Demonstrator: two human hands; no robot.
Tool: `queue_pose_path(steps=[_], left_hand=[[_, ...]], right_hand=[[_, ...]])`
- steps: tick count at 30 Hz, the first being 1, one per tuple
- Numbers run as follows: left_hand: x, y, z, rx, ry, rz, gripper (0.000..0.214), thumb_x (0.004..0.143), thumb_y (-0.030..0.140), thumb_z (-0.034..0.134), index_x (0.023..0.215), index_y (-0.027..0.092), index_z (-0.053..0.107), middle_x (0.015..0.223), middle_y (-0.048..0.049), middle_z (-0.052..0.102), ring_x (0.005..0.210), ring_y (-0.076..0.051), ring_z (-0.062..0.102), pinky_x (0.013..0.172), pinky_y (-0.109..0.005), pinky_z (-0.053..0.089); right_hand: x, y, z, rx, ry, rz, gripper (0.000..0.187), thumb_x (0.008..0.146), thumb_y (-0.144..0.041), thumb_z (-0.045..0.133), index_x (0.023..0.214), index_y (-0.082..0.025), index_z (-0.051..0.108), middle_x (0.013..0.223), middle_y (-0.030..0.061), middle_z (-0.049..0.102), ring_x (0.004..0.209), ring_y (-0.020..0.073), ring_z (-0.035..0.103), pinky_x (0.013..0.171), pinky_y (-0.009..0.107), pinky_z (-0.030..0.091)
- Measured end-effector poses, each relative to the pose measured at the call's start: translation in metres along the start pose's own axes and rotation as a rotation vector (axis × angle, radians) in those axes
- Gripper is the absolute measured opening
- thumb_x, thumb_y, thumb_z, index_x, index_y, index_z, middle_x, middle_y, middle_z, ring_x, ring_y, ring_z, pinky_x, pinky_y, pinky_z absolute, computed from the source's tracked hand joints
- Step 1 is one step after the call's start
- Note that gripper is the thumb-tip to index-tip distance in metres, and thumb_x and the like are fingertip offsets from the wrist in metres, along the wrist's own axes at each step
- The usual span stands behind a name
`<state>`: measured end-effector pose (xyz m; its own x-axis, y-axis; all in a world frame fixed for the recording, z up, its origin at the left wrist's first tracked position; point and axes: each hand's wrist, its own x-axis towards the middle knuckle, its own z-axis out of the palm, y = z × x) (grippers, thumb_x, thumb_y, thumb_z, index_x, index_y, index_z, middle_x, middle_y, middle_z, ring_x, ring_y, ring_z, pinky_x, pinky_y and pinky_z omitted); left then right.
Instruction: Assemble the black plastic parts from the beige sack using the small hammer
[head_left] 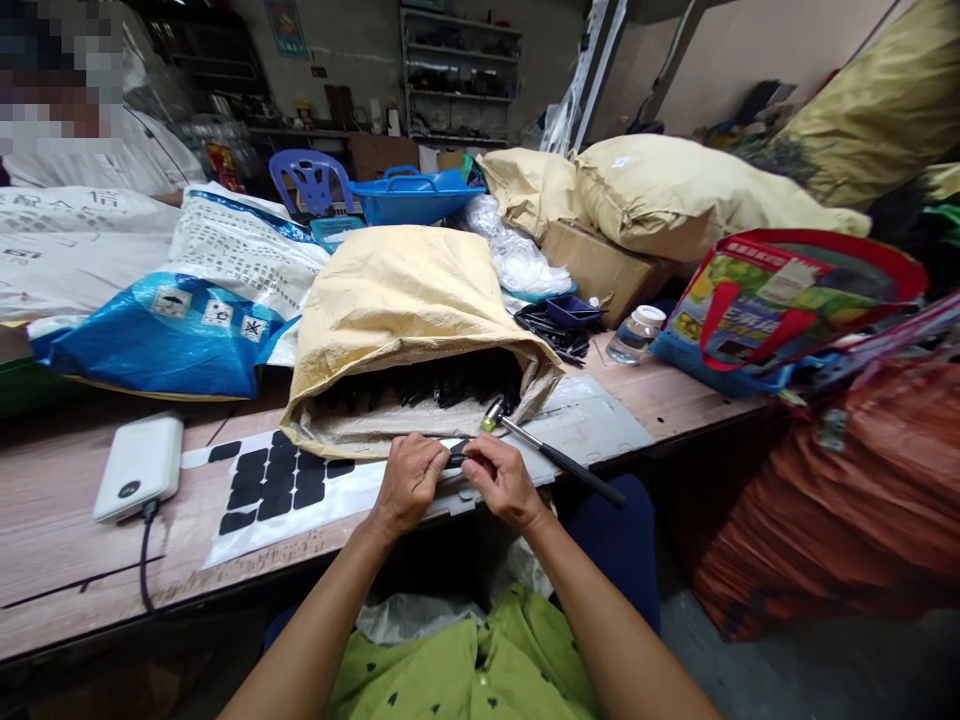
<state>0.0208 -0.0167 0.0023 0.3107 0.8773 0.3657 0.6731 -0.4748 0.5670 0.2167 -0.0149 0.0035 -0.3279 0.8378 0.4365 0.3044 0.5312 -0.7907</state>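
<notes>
My left hand (407, 478) and my right hand (501, 480) meet at the table's front edge, both closed on a small black part (459, 456) pinched between their fingertips. Just behind them lies an open tan paper sack (397, 300) with several black parts (427, 385) showing in its mouth. A small hammer (555, 457) with a black handle lies right of my right hand. A white sheet with black adhesive pads (271, 484) lies left of my left hand.
A white power bank (140, 465) with a cable sits at the left. Blue and white sacks (187, 300), a plastic bottle (636, 333), a cardboard box (600, 265), a blue basket (412, 195), tan sacks and a red-trimmed bag (780, 300) crowd the wooden table (67, 560). A person sits far left.
</notes>
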Motion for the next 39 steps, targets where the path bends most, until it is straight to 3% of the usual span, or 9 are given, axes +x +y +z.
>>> queue_pose_path(steps=[5, 9, 12, 15, 19, 23, 27, 32, 39], left_hand=[[-0.031, 0.021, -0.001, -0.128, 0.142, 0.034, 0.02, 0.102, 0.032, 0.053, 0.113, 0.022, 0.066, 0.102, -0.0084, 0.072, 0.096, -0.022, 0.064, 0.087, -0.038, 0.05], [-0.087, 0.031, 0.023, -0.132, -0.133, 0.142, 0.028, 0.1, 0.028, 0.054, 0.126, 0.025, 0.064, 0.104, -0.0113, 0.072, 0.093, -0.023, 0.068, 0.083, -0.036, 0.055], [-0.12, 0.024, 0.048, -0.028, -0.335, -0.075, 0.028, 0.099, 0.025, 0.052, 0.123, 0.028, 0.067, 0.103, -0.0102, 0.072, 0.091, -0.023, 0.07, 0.079, -0.034, 0.057], [-0.13, 0.02, 0.059, 0.096, -0.481, -0.352, 0.029, 0.093, 0.022, 0.056, 0.117, 0.029, 0.07, 0.101, -0.008, 0.073, 0.094, -0.025, 0.072, 0.08, -0.035, 0.057], [-0.104, 0.037, 0.038, -0.045, -0.478, -0.253, 0.021, 0.089, 0.025, 0.064, 0.107, 0.029, 0.073, 0.101, -0.0044, 0.074, 0.091, -0.022, 0.071, 0.079, -0.032, 0.055], [-0.036, 0.04, 0.002, -0.099, -0.064, -0.191, 0.018, 0.095, 0.037, 0.061, 0.102, 0.025, 0.073, 0.094, -0.0042, 0.076, 0.084, -0.02, 0.069, 0.077, -0.032, 0.053], [0.046, -0.004, -0.018, 0.191, 0.263, -0.396, 0.026, 0.098, 0.037, 0.054, 0.105, 0.021, 0.073, 0.099, -0.0092, 0.073, 0.088, -0.024, 0.068, 0.081, -0.035, 0.051], [0.096, -0.044, -0.021, 0.445, 0.207, -0.641, 0.035, 0.095, 0.042, 0.057, 0.116, 0.021, 0.072, 0.111, -0.0163, 0.07, 0.099, -0.033, 0.068, 0.081, -0.041, 0.05], [0.088, -0.043, -0.027, 0.499, 0.11, -0.638, 0.029, 0.095, 0.039, 0.057, 0.113, 0.022, 0.071, 0.116, -0.0156, 0.069, 0.104, -0.034, 0.066, 0.083, -0.041, 0.048]], right_hand=[[-0.005, 0.018, -0.005, 0.455, 0.233, 0.246, 0.039, 0.101, -0.054, 0.046, 0.102, -0.02, 0.066, 0.08, 0.0011, 0.055, 0.059, 0.0122, 0.047, 0.054, 0.026, 0.039], [-0.007, 0.022, -0.001, 0.499, 0.245, 0.285, 0.037, 0.097, -0.056, 0.055, 0.097, -0.02, 0.067, 0.077, 0.0003, 0.053, 0.058, 0.0114, 0.045, 0.052, 0.026, 0.037], [-0.006, 0.018, -0.001, 0.461, 0.248, 0.277, 0.034, 0.095, -0.054, 0.059, 0.093, -0.021, 0.068, 0.073, -0.0007, 0.051, 0.056, 0.0114, 0.043, 0.051, 0.026, 0.035], [-0.005, 0.016, -0.001, 0.423, 0.263, 0.27, 0.032, 0.094, -0.052, 0.061, 0.091, -0.021, 0.068, 0.072, -0.0002, 0.052, 0.058, 0.0124, 0.044, 0.052, 0.026, 0.036], [-0.005, 0.016, -0.002, 0.392, 0.255, 0.26, 0.03, 0.094, -0.05, 0.062, 0.089, -0.021, 0.068, 0.072, 0.0011, 0.055, 0.063, 0.0148, 0.05, 0.055, 0.027, 0.039], [-0.005, 0.017, -0.002, 0.347, 0.245, 0.257, 0.03, 0.093, -0.051, 0.062, 0.087, -0.021, 0.068, 0.073, 0.0016, 0.056, 0.066, 0.0161, 0.052, 0.056, 0.028, 0.041], [-0.004, 0.015, -0.002, 0.289, 0.249, 0.226, 0.029, 0.094, -0.048, 0.062, 0.084, -0.021, 0.067, 0.076, 0.0023, 0.059, 0.067, 0.0163, 0.053, 0.058, 0.028, 0.041], [-0.002, 0.014, -0.005, 0.234, 0.238, 0.166, 0.029, 0.095, -0.044, 0.059, 0.081, -0.02, 0.067, 0.076, 0.0019, 0.059, 0.07, 0.0166, 0.054, 0.064, 0.029, 0.043], [-0.001, 0.012, -0.003, 0.225, 0.227, 0.174, 0.026, 0.096, -0.041, 0.058, 0.082, -0.02, 0.065, 0.076, 0.0013, 0.058, 0.07, 0.0166, 0.054, 0.064, 0.029, 0.043]])
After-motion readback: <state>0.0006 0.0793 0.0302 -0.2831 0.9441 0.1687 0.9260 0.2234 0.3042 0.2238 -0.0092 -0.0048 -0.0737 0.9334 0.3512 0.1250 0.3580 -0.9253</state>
